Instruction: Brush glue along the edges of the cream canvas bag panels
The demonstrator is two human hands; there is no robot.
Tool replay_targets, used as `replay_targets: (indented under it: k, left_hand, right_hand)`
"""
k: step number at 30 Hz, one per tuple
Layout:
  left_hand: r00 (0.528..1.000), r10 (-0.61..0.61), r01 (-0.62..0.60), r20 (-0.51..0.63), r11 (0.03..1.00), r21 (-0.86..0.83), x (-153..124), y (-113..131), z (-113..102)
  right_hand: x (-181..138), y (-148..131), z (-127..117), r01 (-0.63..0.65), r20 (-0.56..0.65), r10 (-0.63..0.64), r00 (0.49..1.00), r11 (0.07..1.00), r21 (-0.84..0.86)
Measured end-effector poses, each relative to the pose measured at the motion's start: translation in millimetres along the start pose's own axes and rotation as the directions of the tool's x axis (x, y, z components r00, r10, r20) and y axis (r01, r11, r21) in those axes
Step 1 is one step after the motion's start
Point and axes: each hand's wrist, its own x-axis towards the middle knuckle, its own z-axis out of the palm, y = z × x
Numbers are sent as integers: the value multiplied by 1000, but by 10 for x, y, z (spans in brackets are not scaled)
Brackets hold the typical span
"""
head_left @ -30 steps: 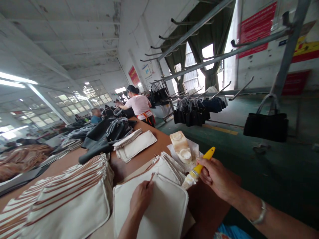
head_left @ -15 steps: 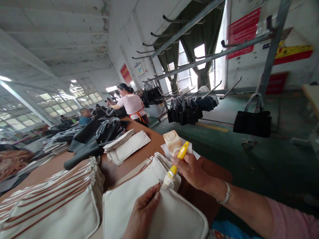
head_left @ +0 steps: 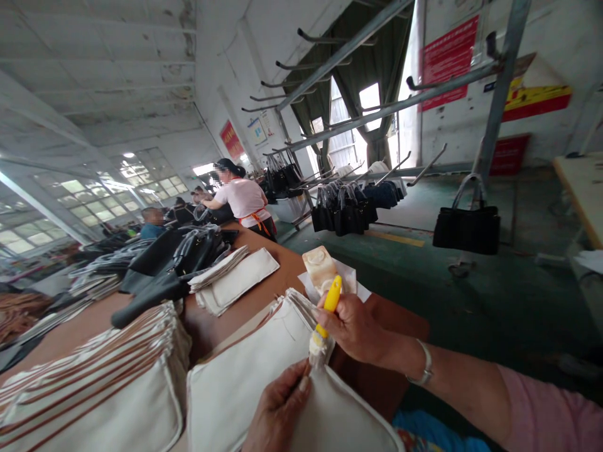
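My right hand (head_left: 358, 329) is closed around the yellow handle of a paintbrush (head_left: 333, 295). Its pale, coated bristles point down and touch the edge of a cream leather bag panel (head_left: 334, 408) beside my left fingertips. My left hand (head_left: 280, 405) pinches that panel at its brown-edged corner. Under and behind it lies a stack of similar cream panels (head_left: 249, 364). Just beyond my right hand, a stained cream plastic container (head_left: 318, 263) rests on white paper (head_left: 347, 274).
More cream panels with brown edges (head_left: 108, 383) are piled at the left. Flat cream pieces (head_left: 240, 279) and black bag parts (head_left: 151, 282) lie farther along the brown table (head_left: 287, 267). A person (head_left: 242, 198) stands at its far side. A metal rack (head_left: 348, 129) holds black handbags (head_left: 342, 213).
The brush has swung more upright, its bristles now right at my left fingertips. My left hand and the held panel edge have shifted slightly right. The whole view has turned a little.
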Motion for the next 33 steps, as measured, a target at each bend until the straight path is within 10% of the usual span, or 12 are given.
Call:
replay_targets:
  k: [7, 13, 19, 24, 29, 33]
  left_hand:
    - [959, 283, -243, -11, 842, 481, -144, -5, 109]
    - [867, 498, -395, 32, 645, 654, -195, -104, 177]
    - [865, 501, -385, 43, 605, 697, -228, -106, 221]
    - [867, 493, -403, 80, 596, 694, -242, -73, 277]
    - [888, 455, -366, 66, 614, 699, -208, -127, 222]
    - [916, 401, -239, -1, 549, 801, -188, -285, 109]
  right_hand:
    - [36, 106, -128, -97, -162, 119, 980, 986, 138]
    - [-26, 82, -85, -313, 63, 311, 948, 884, 347]
    - [-9, 8, -220, -440, 282, 348, 894, 800, 408]
    - [3, 48, -217, -404, 89, 405, 910, 815, 415]
    - [-60, 145, -143, -531, 327, 421, 846, 722, 444]
    - [-111, 181, -222, -486, 158, 489, 858, 673, 557]
